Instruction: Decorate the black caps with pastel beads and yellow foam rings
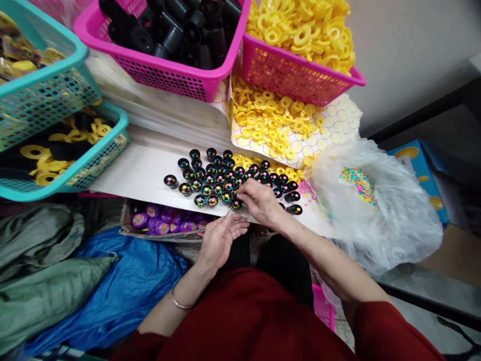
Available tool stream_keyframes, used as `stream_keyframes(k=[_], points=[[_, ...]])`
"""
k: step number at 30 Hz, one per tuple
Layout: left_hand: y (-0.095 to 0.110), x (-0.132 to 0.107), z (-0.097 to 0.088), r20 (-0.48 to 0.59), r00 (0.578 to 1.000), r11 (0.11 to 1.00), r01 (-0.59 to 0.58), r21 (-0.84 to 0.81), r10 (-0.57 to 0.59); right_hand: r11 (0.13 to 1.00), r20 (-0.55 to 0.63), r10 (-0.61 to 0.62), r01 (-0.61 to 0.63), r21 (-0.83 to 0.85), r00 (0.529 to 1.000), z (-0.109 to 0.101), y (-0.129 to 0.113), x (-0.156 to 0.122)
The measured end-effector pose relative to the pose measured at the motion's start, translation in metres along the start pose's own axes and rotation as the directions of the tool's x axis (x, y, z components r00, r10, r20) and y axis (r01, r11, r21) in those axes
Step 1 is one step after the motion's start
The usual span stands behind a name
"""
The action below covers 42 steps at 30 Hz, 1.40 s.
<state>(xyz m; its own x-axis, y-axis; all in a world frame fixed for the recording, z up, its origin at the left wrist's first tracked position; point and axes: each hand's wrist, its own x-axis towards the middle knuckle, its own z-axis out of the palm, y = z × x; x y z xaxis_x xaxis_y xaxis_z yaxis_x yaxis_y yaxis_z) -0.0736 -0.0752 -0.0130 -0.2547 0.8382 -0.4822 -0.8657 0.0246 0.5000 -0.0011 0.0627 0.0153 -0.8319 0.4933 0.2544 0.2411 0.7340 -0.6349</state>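
Several small black cups (200, 200) stand grouped on the white work surface, with coloured beads or candies inside them. My right hand (259, 201) is over the near side of the group, its fingers pinched together just above a cup (236, 204). What sits between those fingertips is too small to make out. My left hand (222, 236) is palm up at the surface's front edge, fingers stretched out, with what looks like a tiny pink piece on the palm. Loose pink pieces (308, 195) lie to the right of the cups.
A clear plastic bag (398, 215) of coloured beads lies at the right. Yellow rings (278, 115) cover a patterned sheet behind the cups. Pink baskets (169, 82) and teal baskets (108, 160) stand behind and left. Below the front edge is a box of purple round items (161, 228).
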Motion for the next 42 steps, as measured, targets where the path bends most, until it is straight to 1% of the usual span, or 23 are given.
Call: stream_keyframes(k=[2, 3, 6, 9, 11, 15, 23, 31, 37, 39, 42], points=[[0.001, 0.000, 0.001, -0.004, 1.000, 1.000, 0.021, 0.016, -0.021, 0.999, -0.053, 0.016, -0.018, -0.037, 0.998, -0.004, 0.016, 0.029], [0.001, 0.000, 0.001, -0.005, 0.999, 0.999, 0.035, 0.022, -0.035, 0.997, -0.040, 0.023, -0.026, -0.069, 0.999, -0.005, 0.025, 0.042], [-0.003, -0.002, 0.002, -0.005, 0.997, 0.997, 0.073, 0.028, -0.073, 0.979, 0.058, 0.060, -0.048, -0.197, 0.996, -0.002, 0.048, 0.074], [-0.008, -0.004, 0.002, -0.001, 0.995, 0.994, 0.100, 0.035, -0.100, 0.949, 0.156, 0.097, -0.044, -0.311, 0.983, 0.004, 0.060, 0.088], [-0.009, -0.004, 0.002, -0.002, 0.993, 0.992, 0.117, 0.045, -0.117, 0.937, 0.181, 0.111, -0.042, -0.348, 0.977, 0.007, 0.062, 0.090], [-0.010, -0.003, 0.001, -0.016, 0.990, 0.989, 0.139, 0.054, -0.138, 0.917, 0.187, 0.140, -0.055, -0.396, 0.972, 0.009, 0.059, 0.091], [-0.008, -0.001, 0.000, -0.030, 0.990, 0.989, 0.136, 0.053, -0.135, 0.891, 0.198, 0.155, -0.051, -0.452, 0.968, 0.009, 0.052, 0.097], [-0.009, -0.001, -0.001, -0.036, 0.988, 0.987, 0.150, 0.053, -0.148, 0.890, 0.224, 0.125, -0.010, -0.455, 0.967, 0.009, 0.045, 0.096], [-0.009, -0.001, -0.001, -0.029, 0.989, 0.988, 0.146, 0.055, -0.145, 0.857, 0.225, 0.182, -0.042, -0.513, 0.957, 0.010, 0.042, 0.098], [-0.009, -0.001, -0.002, -0.016, 0.988, 0.987, 0.155, 0.050, -0.154, 0.860, 0.226, 0.195, -0.056, -0.507, 0.954, 0.010, 0.042, 0.099], [-0.007, 0.000, -0.004, 0.013, 0.985, 0.985, 0.171, 0.034, -0.172, 0.894, 0.221, 0.187, -0.073, -0.442, 0.957, 0.008, 0.047, 0.101]])
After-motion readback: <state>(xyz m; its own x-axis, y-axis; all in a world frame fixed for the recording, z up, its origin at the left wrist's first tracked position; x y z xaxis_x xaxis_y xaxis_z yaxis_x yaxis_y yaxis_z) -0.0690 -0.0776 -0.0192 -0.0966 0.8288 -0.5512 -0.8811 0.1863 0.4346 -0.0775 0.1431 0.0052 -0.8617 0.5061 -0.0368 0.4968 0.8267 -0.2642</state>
